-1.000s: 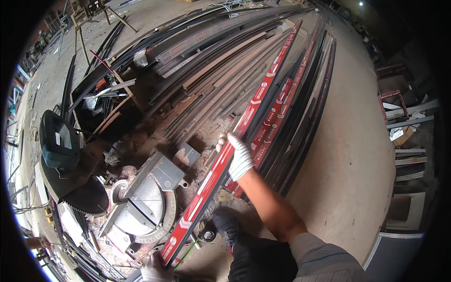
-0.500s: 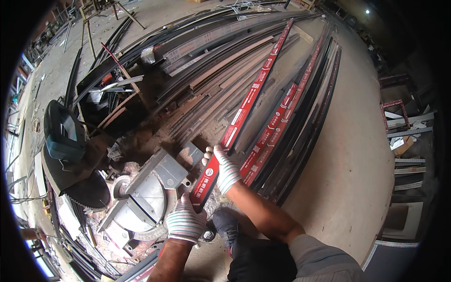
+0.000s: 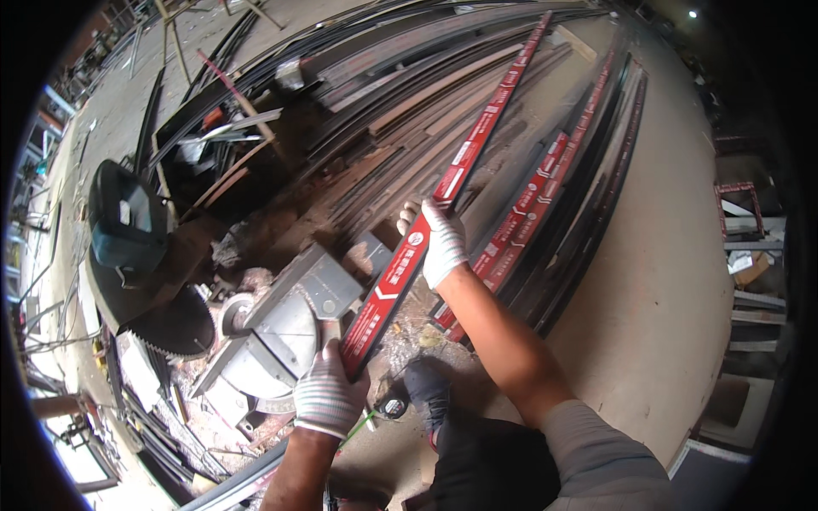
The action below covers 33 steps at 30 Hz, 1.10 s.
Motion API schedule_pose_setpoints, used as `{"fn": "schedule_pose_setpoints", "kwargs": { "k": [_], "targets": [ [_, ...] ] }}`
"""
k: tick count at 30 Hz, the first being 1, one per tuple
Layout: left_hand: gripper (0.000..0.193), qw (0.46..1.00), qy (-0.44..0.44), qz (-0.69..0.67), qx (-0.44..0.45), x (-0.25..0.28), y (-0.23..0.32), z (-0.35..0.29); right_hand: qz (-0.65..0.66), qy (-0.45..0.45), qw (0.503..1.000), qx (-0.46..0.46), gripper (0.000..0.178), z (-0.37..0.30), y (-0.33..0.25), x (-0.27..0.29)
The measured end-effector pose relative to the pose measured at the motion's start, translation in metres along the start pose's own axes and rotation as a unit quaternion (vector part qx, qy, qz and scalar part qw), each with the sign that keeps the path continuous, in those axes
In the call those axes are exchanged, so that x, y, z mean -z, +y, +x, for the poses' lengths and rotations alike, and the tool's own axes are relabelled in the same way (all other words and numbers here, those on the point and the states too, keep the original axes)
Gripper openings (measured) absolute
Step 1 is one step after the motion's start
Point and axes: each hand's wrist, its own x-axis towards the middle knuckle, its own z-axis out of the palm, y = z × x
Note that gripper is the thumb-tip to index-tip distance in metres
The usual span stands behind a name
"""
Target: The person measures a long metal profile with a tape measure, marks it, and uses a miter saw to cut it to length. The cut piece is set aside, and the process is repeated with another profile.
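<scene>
A long, narrow profile bar (image 3: 481, 128) with red printed film on top and dark sides slants away from me to the far right. My gloved right hand (image 3: 443, 245) is closed round it partway along. At the near end, my gloved left hand (image 3: 331, 399) grips the bar by its tip. Left of that end stands a mitre saw with a dark green motor housing (image 3: 128, 220), a toothed blade (image 3: 181, 334) raised over it, and a round silver table (image 3: 264, 362). The bar's near end is beside the saw's grey fence (image 3: 328, 294).
More red-filmed profiles (image 3: 520, 217) and black ones (image 3: 588, 213) lie on the floor to the right. Brown and grey strips (image 3: 426, 128) are stacked beyond the saw. A tape measure (image 3: 392, 405) rests by my foot. An offcut bin (image 3: 213, 153) stands at the far left.
My right hand has moved farther along the bar, away from my left hand, so more bar shows between them. The view has shifted slightly; the tape measure is more visible.
</scene>
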Motion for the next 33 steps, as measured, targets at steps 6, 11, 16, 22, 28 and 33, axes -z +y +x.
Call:
{"fn": "schedule_pose_setpoints", "kwargs": {
  "k": [6,11,16,22,28,33],
  "targets": [
    [0.057,0.999,-0.017,0.029,0.008,0.010,0.007,0.041,-0.247,-0.035,0.966,-0.060,0.037,-0.110,0.070,-0.001],
    [0.069,0.996,0.060,0.040,-0.055,0.001,-0.006,0.057,-0.308,-0.043,0.943,-0.120,0.045,-0.101,0.078,-0.004],
    [0.069,0.982,0.186,-0.007,-0.020,0.002,-0.044,0.038,-0.322,-0.026,0.943,-0.081,0.045,-0.030,0.072,-0.023],
    [0.052,0.988,0.123,-0.095,0.020,-0.024,-0.080,-0.038,-0.281,0.067,0.951,-0.110,0.049,0.079,0.053,-0.074],
    [0.041,0.986,-0.029,-0.140,0.091,-0.068,-0.113,-0.134,-0.210,0.023,0.974,-0.086,0.049,0.116,0.088,-0.107],
    [0.045,0.983,-0.090,-0.110,0.114,-0.087,-0.125,-0.158,-0.258,-0.055,0.962,-0.076,0.027,0.102,0.103,-0.069]
  ]
}}
